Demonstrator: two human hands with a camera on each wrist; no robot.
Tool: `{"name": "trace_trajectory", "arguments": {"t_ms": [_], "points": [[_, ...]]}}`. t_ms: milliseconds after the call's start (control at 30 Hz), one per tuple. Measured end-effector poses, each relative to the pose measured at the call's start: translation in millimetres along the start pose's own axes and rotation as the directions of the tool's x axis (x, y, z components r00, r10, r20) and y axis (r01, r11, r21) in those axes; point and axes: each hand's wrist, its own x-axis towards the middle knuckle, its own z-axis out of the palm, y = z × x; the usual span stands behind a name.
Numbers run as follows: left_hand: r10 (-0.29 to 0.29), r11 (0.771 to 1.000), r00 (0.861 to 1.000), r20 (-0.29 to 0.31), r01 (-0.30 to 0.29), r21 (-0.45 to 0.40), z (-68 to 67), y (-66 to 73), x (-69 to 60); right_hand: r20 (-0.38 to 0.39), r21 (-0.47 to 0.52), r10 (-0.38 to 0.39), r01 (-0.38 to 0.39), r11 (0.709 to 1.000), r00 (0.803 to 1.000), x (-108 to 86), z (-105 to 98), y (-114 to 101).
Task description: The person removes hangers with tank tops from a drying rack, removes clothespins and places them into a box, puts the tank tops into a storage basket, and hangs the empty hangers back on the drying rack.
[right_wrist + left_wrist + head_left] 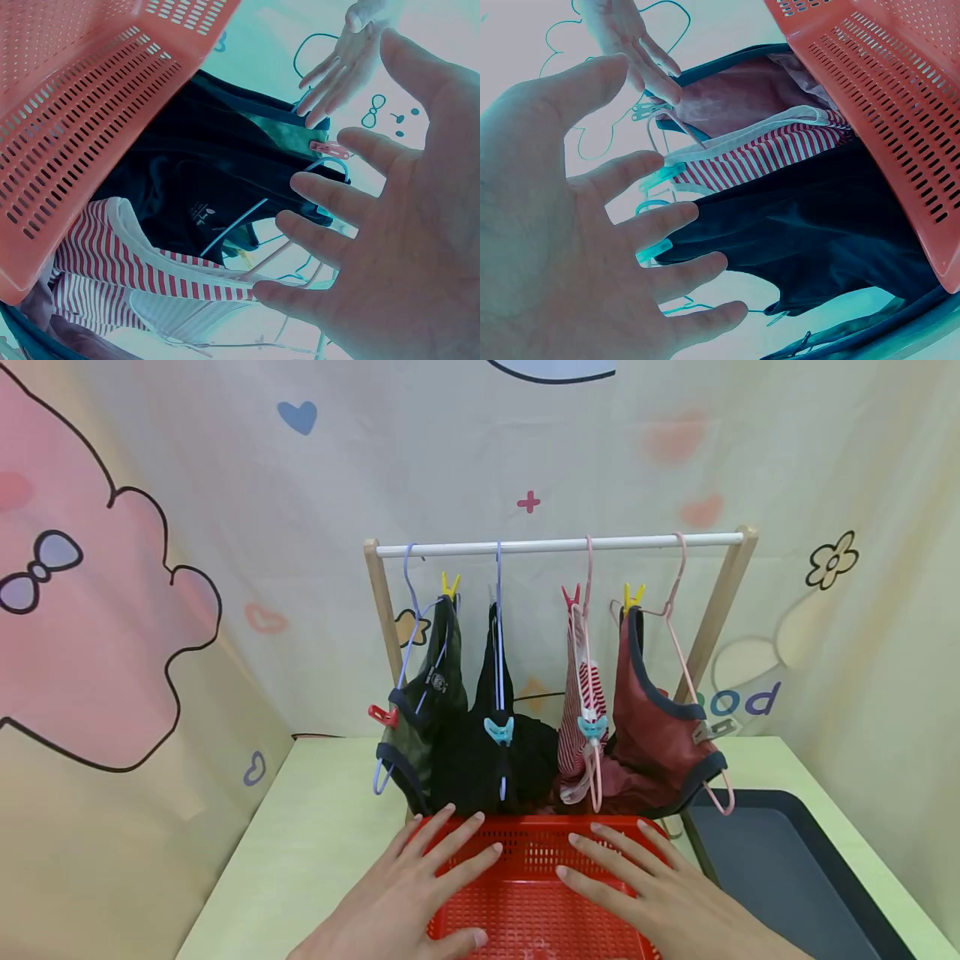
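My left hand (408,893) is held palm down with fingers spread over the left side of a red plastic basket (540,914). My right hand (660,893) is spread in the same way over the basket's right side. Neither holds anything; whether they touch the rim I cannot tell. Just beyond the fingertips, clothes hang on hangers: a green garment with dark trim (423,747), a black one (472,752), a red-and-white striped one (572,718) and a dark red one with navy trim (648,727). Blue clips (498,731), yellow clips (633,597) and a red clip (383,717) grip them.
A white rod (555,545) on wooden posts (723,602) carries the hangers. To the right of the basket lies a dark grey tray (787,868). Everything stands on a pale table (300,835), with a printed curtain (465,460) behind and at the sides.
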Motion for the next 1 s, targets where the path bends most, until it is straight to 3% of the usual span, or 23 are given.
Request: {"name": "trace_trajectory", "arguments": {"t_ms": [367, 600, 767, 867, 1000], "points": [[-0.032, 0.999, 0.999, -0.013, 0.032, 0.002, -4.2, -1.3, -2.3, 0.017, 0.010, 0.055, -0.055, 0.998, 0.998, -4.8, 5, 1], [-0.045, 0.999, 0.999, -0.019, 0.044, -0.003, -4.1, -3.2, -2.4, 0.082, 0.117, 0.158, -0.167, 0.979, 0.984, -12.8, 9, 4], [-0.052, 0.999, 0.997, -0.060, 0.052, 0.012, -6.4, -3.0, -4.9, 0.070, 0.099, 0.231, -0.237, 0.966, 0.971, -21.3, 17, 8], [-0.054, 0.998, 0.994, -0.093, 0.056, 0.015, -10.1, -2.8, -7.1, 0.083, 0.101, 0.282, -0.290, 0.952, 0.956, -26.2, 22, 12], [-0.057, 0.998, 0.987, -0.149, 0.062, 0.031, -15.1, -2.3, -10.3, 0.139, 0.138, 0.389, -0.407, 0.903, 0.910, -30.9, 26, 16]]}}
